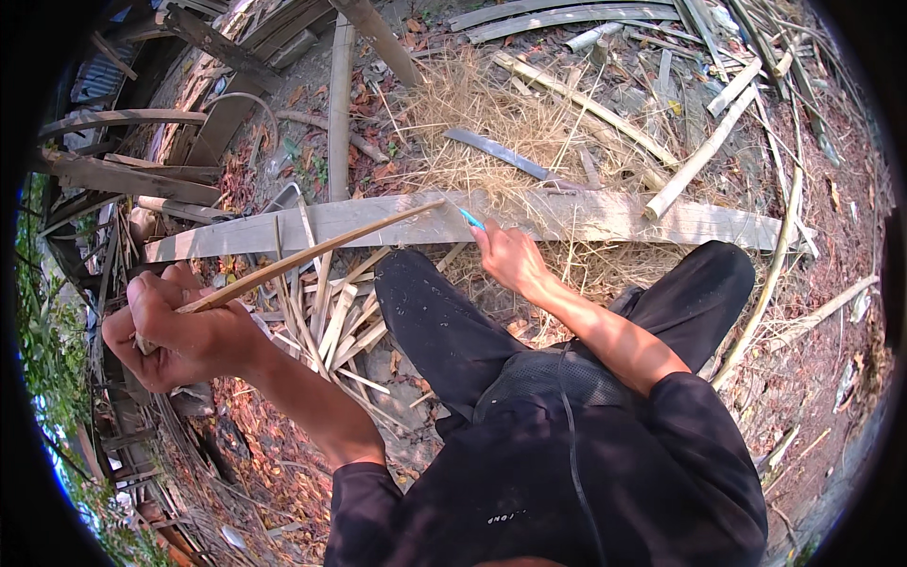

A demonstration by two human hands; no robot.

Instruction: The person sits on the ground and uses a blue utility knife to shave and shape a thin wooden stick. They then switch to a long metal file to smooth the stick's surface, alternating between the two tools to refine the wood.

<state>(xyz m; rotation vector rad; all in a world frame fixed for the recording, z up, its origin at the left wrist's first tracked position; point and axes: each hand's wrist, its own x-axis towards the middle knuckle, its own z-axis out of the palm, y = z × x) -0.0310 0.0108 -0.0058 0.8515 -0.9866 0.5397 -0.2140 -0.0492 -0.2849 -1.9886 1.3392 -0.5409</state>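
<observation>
My left hand (194, 326), raised at the left, is closed round one end of a long brown bamboo strip (321, 249). The strip slants up to the right, its far tip over a long grey plank (364, 219). Close to that tip, my right hand (515, 257) grips a slim light-blue tool (470, 218) with a thin pale point. Whether it is a knife or a pen is too small to tell. Beyond the plank a machete (501, 155) lies on dry straw, its blade pointing left and its handle end by the plank's far edge.
Several split bamboo pieces (340, 326) lie in a loose heap left of my knees. Dry straw (463, 104) covers ground beyond the plank. Bamboo poles (704, 156) lie at the far right, and stacked old timber (142, 180) stands at the left. Fallen leaves litter the soil.
</observation>
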